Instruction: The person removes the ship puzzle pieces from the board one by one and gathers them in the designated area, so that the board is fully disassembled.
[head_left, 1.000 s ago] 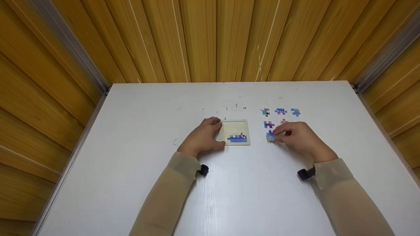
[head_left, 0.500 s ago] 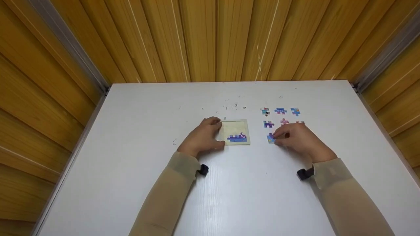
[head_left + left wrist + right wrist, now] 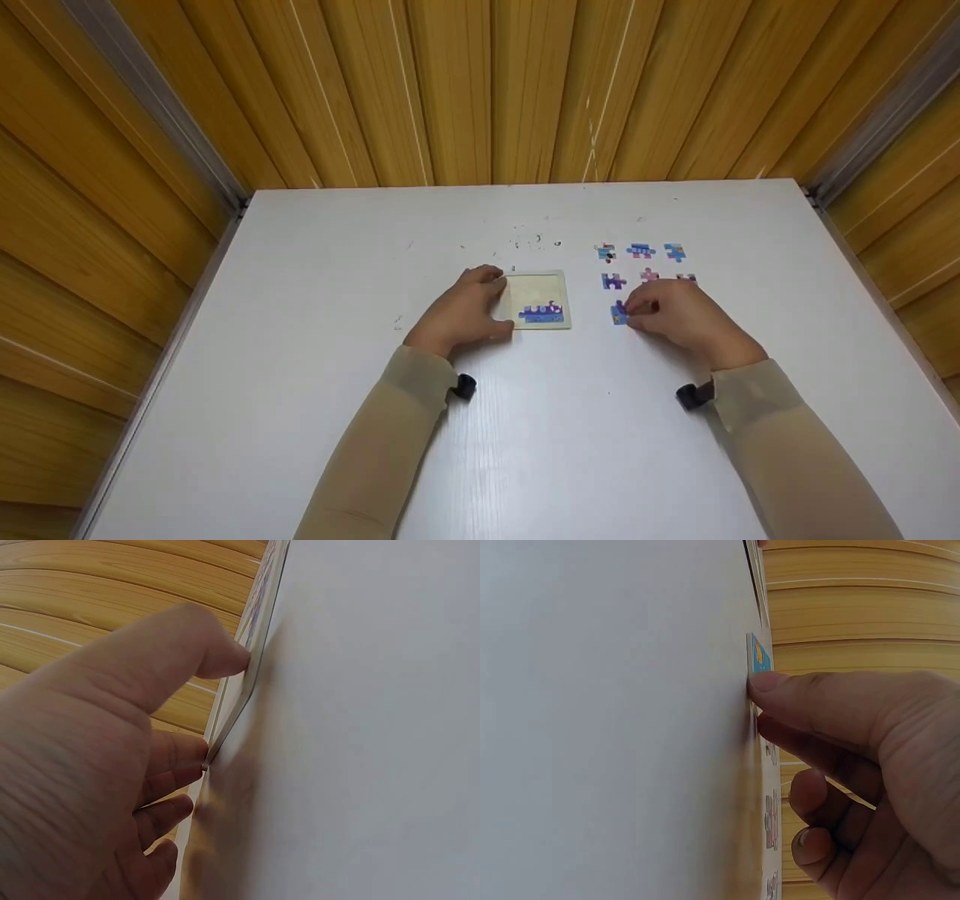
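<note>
My left hand [image 3: 463, 313] holds the left side of a square, light wooden puzzle tray [image 3: 567, 300] that lies on the table. In the left wrist view, the thumb touches the near edge of the tray [image 3: 257, 664] and fingertips meet its far corner. Joined blue and purple puzzle pieces [image 3: 541, 313] lie in the tray's lower right. To the right, my right hand [image 3: 679, 313] pinches a blue and purple puzzle piece [image 3: 618, 314] between thumb and forefinger at its right side. A yellow patch shows on this puzzle piece [image 3: 758, 654] in the right wrist view, where it is at the tabletop.
Loose puzzle pieces stand in rows beyond the right hand, among them a purple one [image 3: 613, 281], a blue and pink one [image 3: 640, 250] and a blue one [image 3: 675, 252]. Dark specks mark the white table [image 3: 480, 450] behind the tray. Yellow wood-look panels [image 3: 450, 90] rise behind it.
The right hand and its puzzle piece have shifted very slightly and the piece has straightened a little. The left hand stays at the tray. The whole view has tilted slightly.
</note>
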{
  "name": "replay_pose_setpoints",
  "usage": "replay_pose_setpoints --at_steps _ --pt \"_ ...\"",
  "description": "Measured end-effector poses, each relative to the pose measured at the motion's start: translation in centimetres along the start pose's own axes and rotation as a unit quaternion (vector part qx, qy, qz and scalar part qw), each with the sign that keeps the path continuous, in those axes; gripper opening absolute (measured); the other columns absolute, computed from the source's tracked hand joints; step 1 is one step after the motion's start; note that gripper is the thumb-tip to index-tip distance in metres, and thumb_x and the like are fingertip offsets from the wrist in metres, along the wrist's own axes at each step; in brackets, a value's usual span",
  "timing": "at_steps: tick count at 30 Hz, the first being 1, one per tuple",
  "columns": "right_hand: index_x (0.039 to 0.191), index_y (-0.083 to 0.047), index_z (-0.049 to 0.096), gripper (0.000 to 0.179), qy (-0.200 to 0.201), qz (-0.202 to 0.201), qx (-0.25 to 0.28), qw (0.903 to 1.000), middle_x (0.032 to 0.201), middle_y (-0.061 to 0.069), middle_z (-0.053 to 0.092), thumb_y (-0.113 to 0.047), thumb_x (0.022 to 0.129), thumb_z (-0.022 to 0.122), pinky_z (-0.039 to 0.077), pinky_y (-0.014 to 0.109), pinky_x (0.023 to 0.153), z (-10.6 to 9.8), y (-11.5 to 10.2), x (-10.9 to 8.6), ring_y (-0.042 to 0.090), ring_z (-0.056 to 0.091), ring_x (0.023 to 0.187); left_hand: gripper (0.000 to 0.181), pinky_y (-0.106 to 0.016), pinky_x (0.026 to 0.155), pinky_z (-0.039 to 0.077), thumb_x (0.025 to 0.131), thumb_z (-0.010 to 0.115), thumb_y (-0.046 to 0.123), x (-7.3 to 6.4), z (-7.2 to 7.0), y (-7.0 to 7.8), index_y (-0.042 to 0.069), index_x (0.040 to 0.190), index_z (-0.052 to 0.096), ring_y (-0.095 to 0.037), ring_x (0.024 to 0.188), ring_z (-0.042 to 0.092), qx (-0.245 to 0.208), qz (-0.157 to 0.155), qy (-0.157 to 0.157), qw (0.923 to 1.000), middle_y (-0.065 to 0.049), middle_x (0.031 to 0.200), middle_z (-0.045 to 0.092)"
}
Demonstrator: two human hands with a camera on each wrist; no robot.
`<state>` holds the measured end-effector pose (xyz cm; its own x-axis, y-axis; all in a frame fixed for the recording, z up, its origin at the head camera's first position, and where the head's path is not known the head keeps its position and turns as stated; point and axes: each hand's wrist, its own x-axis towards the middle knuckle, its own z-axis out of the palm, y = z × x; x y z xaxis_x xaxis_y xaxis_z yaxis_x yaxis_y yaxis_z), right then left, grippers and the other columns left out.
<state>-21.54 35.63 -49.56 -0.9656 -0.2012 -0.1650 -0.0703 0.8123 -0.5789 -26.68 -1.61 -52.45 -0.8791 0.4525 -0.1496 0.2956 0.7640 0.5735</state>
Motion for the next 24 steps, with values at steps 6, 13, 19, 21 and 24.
replay_pose_setpoints --at_steps 6,13,19,21,24 --pt "0.114 -0.008 0.089 0.015 0.000 -0.029 -0.003 0.9996 0.130 0.015 0.081 -0.010 0.101 0.082 0.056 0.064 0.119 -0.01 -0.01 0.19 0.041 0.071 0.132 0.093 -0.042 0.140 0.038 0.091 0.088 0.040 0.05 -0.08 0.03 0.013 0.172 0.050 -0.025 0.172 0.037 0.002 0.001 -0.002 1.0000 0.002 0.181 0.041" --pt "0.109 -0.008 0.090 0.012 -0.007 -0.023 -0.003 0.9997 0.127 0.014 0.079 -0.010 0.101 0.081 0.055 0.064 0.121 0.02 -0.07 0.27 0.041 0.068 0.135 0.093 -0.042 0.140 0.038 0.092 0.088 0.040 0.05 -0.08 -0.05 0.013 0.172 0.049 -0.023 0.171 0.037 0.003 0.004 -0.001 1.0000 0.002 0.181 0.041" --pt "0.105 -0.009 0.091 0.010 0.003 -0.040 -0.015 0.9991 0.119 0.009 0.079 -0.009 0.099 0.082 0.058 0.058 0.116 0.11 0.28 0.25 0.036 0.070 0.130 0.092 -0.041 0.139 0.039 0.092 0.088 0.040 0.04 -0.05 -0.12 0.012 0.171 0.050 -0.023 0.171 0.038 0.002 0.011 -0.001 0.9999 0.001 0.181 0.042" --pt "0.104 -0.009 0.090 0.010 0.006 -0.049 -0.018 0.9986 0.117 0.009 0.079 -0.008 0.099 0.082 0.058 0.058 0.115 0.11 0.38 0.24 0.036 0.071 0.129 0.092 -0.041 0.139 0.039 0.092 0.088 0.039 0.05 -0.04 -0.13 0.012 0.171 0.051 -0.023 0.170 0.038 0.002 0.013 -0.001 0.9999 0.000 0.181 0.042" --pt "0.106 -0.009 0.091 0.011 0.006 -0.046 -0.018 0.9988 0.118 0.008 0.080 -0.010 0.099 0.082 0.058 0.058 0.114 0.10 0.42 0.27 0.035 0.071 0.127 0.092 -0.042 0.139 0.039 0.092 0.088 0.040 0.06 -0.04 -0.11 0.012 0.171 0.050 -0.023 0.171 0.038 0.002 0.013 -0.001 0.9999 0.000 0.181 0.041"
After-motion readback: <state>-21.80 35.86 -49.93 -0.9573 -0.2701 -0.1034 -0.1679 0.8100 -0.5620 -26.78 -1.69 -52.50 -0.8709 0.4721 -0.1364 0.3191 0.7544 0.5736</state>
